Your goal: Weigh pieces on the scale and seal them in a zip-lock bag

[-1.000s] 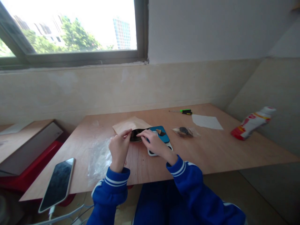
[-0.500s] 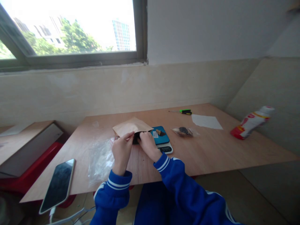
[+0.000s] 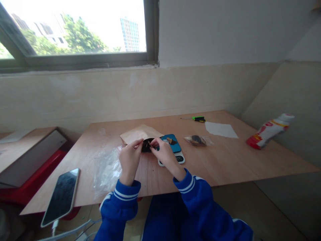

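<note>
A brown paper bag (image 3: 142, 132) lies on the table with its dark mouth towards me. My left hand (image 3: 130, 159) is closed, pinching the edge of that mouth. At the right side of the opening my right hand (image 3: 164, 152) has its fingers bent together; what they pinch, if anything, is too small to make out. Just beyond it sits a white kitchen scale (image 3: 180, 156) with a blue top (image 3: 175, 146). A brown and dark dried piece (image 3: 172, 141) rests on the scale. Under my left wrist is a clear plastic bag (image 3: 106, 174).
To the right of the scale lies a small clear packet of dark and tan pieces (image 3: 195, 140). Further back are a screwdriver (image 3: 198, 119) and white paper (image 3: 221, 130). A red and white bottle (image 3: 269, 131) stands right; a phone (image 3: 61, 195) on a cable overhangs the left front edge.
My right hand has drawn back out of the bag's mouth, a little to the right, showing more of the dark inside. My left hand still grips the bag's edge.
</note>
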The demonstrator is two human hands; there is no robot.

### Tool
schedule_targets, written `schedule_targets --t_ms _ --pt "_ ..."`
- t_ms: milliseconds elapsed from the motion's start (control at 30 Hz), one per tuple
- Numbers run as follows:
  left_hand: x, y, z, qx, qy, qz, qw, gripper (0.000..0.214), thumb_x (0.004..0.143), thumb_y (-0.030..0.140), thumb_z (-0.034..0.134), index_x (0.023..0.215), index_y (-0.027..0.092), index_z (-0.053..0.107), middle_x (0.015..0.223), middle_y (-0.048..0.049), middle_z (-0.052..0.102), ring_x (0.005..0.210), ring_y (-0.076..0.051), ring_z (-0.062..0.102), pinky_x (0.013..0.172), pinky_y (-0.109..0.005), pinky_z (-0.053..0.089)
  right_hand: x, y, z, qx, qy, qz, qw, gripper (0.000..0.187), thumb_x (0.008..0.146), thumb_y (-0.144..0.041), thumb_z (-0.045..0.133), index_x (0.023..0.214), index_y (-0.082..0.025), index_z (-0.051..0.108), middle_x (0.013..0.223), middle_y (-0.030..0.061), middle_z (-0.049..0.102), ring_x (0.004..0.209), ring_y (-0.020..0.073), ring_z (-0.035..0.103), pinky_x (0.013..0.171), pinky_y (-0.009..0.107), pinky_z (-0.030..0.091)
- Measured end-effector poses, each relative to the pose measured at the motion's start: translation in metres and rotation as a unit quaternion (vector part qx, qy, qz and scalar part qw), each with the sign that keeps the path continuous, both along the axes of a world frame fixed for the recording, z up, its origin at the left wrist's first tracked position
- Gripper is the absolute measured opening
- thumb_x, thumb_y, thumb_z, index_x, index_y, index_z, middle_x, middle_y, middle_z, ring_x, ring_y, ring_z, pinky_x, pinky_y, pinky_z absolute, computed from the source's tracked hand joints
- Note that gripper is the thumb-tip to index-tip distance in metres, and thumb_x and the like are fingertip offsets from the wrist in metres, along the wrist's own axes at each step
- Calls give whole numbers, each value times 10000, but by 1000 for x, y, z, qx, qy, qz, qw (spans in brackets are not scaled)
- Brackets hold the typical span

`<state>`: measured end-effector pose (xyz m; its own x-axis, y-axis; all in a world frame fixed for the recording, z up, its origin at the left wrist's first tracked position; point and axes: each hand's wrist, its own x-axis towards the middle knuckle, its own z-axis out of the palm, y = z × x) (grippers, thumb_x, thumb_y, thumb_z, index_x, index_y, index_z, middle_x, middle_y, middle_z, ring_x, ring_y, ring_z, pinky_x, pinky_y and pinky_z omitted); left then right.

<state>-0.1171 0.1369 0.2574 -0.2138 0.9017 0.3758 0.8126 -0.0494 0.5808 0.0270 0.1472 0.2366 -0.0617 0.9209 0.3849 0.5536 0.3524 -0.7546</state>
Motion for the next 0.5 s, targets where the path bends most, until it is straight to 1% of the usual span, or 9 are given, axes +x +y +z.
schedule_targets --t_ms 67,133,200,233,267,333,400,433,500 --pt "-1 0 1 -1 -1 1 1000 206 848 342 613 995 323 756 798 -16 771 795 -232 718 641 -286 463 12 -1 2 -6 59 15 998 103 772 -137 635 860 -179 602 826 29 700 783 166 673 721 271 509" --pt "-2 0 3 1 -6 1 1000 210 852 339 609 1003 322 754 824 -14 773 815 -233 718 656 -289 468 28 2 2 -13 113 15 993 117 778 -207 647 879 -181 596 819 22 698 764 156 672 700 262 512" --pt "-3 -1 4 0 -11 4 1000 211 852 348 609 1004 325 753 830 -12 774 829 -239 718 661 -294 470 47 6 -1 -27 134 11 990 148 789 -259 644 902 -175 597 811 26 698 757 157 672 686 262 515" --pt "-4 -1 5 -1 -12 5 1000 211 851 352 610 1004 326 753 827 -12 773 834 -244 718 662 -298 470 55 9 -4 -35 124 9 992 152 796 -266 637 907 -169 600 804 30 698 751 158 672 683 264 516" --pt "-4 -1 5 -2 -11 6 1000 211 849 353 611 1003 325 753 823 -13 773 839 -248 718 664 -302 470 63 13 -7 -40 94 1 995 143 802 -261 630 904 -163 604 798 32 698 744 158 671 681 265 517" --pt "-3 -1 5 -3 -11 7 1000 210 847 352 615 1002 323 754 814 -17 772 841 -253 717 670 -308 471 75 19 -16 -35 -2 -31 999 106 809 -227 619 889 -158 615 804 38 700 743 160 665 692 274 515" --pt "-2 -1 4 -2 -8 6 1000 211 847 352 616 1004 321 753 809 -19 772 839 -256 717 685 -316 473 80 25 -25 -15 -87 -69 994 70 802 -180 616 868 -159 624 832 53 697 789 180 655 743 309 504" --pt "-2 -1 4 -3 -5 8 1000 211 846 354 617 1003 320 754 803 -21 771 837 -258 716 693 -321 474 81 27 -29 -5 -113 -84 990 68 793 -157 617 860 -161 629 856 65 694 830 198 646 779 334 493" --pt "-1 -1 3 -8 1 9 1000 213 845 355 617 1004 320 754 794 -23 770 839 -264 714 699 -328 473 79 31 -36 5 -135 -98 986 85 778 -127 622 852 -164 640 910 92 680 918 235 620 847 384 462"
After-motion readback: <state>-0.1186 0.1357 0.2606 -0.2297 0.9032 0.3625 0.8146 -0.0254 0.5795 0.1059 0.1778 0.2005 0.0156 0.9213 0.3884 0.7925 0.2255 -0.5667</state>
